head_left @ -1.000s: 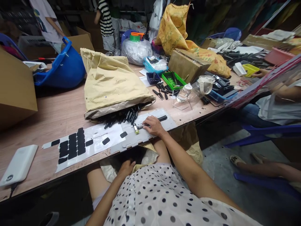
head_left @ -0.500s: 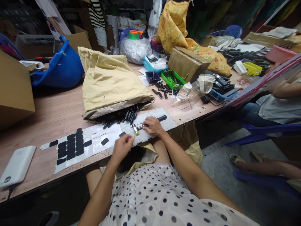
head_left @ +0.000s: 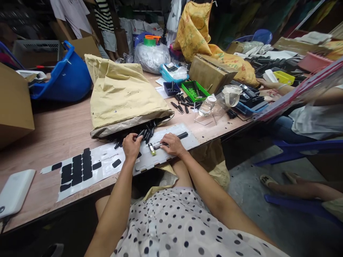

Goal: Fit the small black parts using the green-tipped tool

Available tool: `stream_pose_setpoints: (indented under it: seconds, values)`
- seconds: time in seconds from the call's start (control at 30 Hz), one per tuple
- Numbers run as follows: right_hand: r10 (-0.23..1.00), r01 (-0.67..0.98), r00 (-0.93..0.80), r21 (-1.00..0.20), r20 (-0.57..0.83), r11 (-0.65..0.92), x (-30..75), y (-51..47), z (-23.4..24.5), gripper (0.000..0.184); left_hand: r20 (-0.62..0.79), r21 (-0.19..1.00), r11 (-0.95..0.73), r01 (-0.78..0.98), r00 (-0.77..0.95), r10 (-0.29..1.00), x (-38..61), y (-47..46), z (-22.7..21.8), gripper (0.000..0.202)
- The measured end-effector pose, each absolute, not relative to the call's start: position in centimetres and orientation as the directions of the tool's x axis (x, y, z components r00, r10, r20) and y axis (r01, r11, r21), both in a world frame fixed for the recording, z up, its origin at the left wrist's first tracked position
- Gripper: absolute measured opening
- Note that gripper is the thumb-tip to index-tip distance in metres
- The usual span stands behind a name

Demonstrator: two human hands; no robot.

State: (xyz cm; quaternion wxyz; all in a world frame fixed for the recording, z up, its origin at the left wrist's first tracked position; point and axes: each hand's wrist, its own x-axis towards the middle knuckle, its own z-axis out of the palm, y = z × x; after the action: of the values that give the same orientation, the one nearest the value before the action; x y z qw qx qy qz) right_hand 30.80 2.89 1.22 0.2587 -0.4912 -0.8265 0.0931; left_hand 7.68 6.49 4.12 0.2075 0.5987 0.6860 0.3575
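Since the preceding frame, our left hand (head_left: 131, 148) has moved from the board's near left corner, away from the front edge of the surface (head_left: 61, 128), to the black tubes (head_left: 149, 135) at the mouth of the tan sack (head_left: 125, 96). Its fingers touch the pile; we cannot tell whether they are clamped on a tube. Our right hand (head_left: 173, 144) remains in position, fingers clamped on the hammer (head_left: 152, 148).

The hammer lies over the grey board (head_left: 160, 157), which sits along the front edge of the surface. Its head, with a yellow-green face, points toward the board's left edge; its black grip points toward the far right corner.

Left of the board, we have a white sheet (head_left: 107, 151) along the same front edge, carrying black patches (head_left: 77, 169), most of them grouped near its left end. A white power bank (head_left: 16, 192) lies at the left end of the surface.
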Motion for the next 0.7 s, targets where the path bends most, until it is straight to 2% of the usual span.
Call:
stream_pose_setpoints:
  seconds: [0.1, 0.27, 0.5, 0.7]
  values:
    - [0.86, 0.762, -0.387, -0.409, 0.333, 0.502, 30.9, 2.8, 1.2, 0.006, 0.22, 0.713, -0.111, 0.693, -0.071, 0.973, 4.7, 4.3, 3.4, 0.014]
    - [0.853, 0.758, -0.392, -0.404, 0.343, 0.511, 31.2, 2.8, 1.1, 0.005, 0.157, 0.675, -0.188, 0.713, 0.11, 0.981, 1.7, 1.8, 2.2, 0.011]
    - [0.849, 0.759, -0.403, -0.394, 0.341, 0.519, 31.6, 2.9, 0.9, 0.005, 0.124, 0.595, -0.175, 0.784, 0.125, 0.984, 2.5, 2.0, 1.6, 0.013]
    - [0.852, 0.76, -0.379, -0.405, 0.361, 0.509, 30.9, 2.2, 1.6, 0.014, 0.105, 0.601, -0.181, 0.779, 0.149, 0.983, 2.3, 2.3, 1.6, 0.012]
